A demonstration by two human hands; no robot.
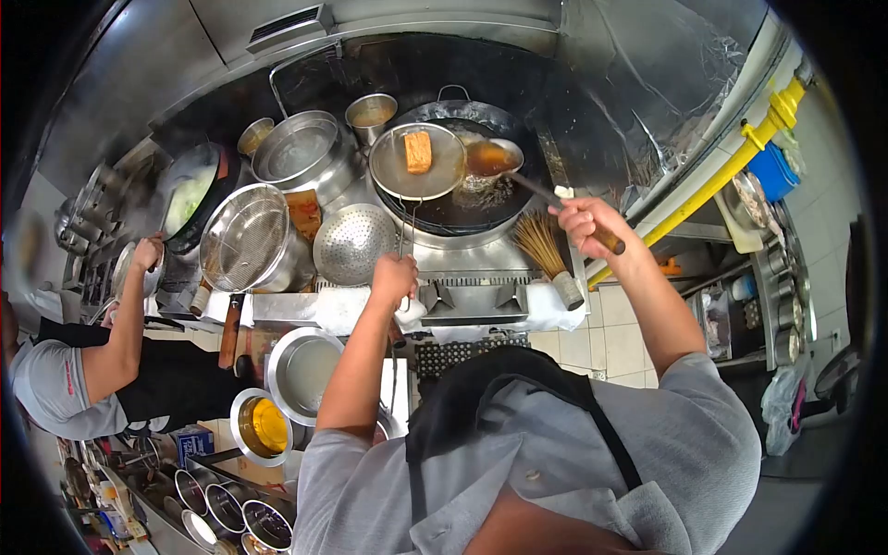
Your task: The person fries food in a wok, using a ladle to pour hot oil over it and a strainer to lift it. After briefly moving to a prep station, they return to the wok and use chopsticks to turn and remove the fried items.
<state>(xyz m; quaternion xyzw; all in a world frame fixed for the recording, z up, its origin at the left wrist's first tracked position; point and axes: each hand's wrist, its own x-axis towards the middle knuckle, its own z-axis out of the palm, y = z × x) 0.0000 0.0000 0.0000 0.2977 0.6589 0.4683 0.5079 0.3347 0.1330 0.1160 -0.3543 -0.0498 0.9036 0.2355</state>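
Block (pixel 418 152) lies on skimmer (pixel 393 174) over wok (pixel 481 202), ladle (pixel 488 157) beside it.

skimmer (pixel 421 176): round mesh, level, ahead of left hand (pixel 395 277)
fried block (pixel 418 152): golden, lying on skimmer
ladle (pixel 490 157): holds brown liquid, ahead of right hand (pixel 587 227)

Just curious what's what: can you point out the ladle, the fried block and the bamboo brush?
ladle (pixel 490 157): head view, its bowl.
fried block (pixel 418 152): head view, its middle.
bamboo brush (pixel 540 242): head view, its bristles.
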